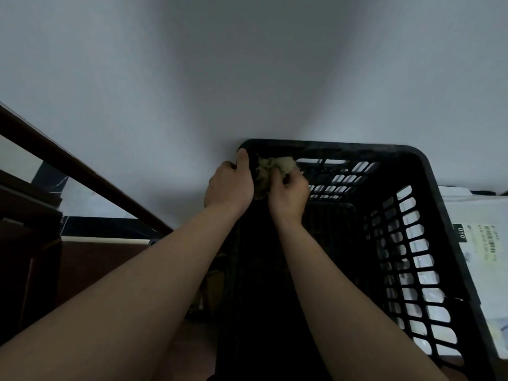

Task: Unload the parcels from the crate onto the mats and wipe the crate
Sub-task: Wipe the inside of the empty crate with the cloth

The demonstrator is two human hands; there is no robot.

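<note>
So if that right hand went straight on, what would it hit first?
Likely the far wall of the black crate, just beyond the rag the right hand grips; depth is unclear.

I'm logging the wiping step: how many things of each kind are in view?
crate: 1
rag: 1
hands: 2, left hand on the crate's corner, right hand holding the rag
parcel, labelled: 1; any more beside it cannot be told apart
Total: 5
</note>
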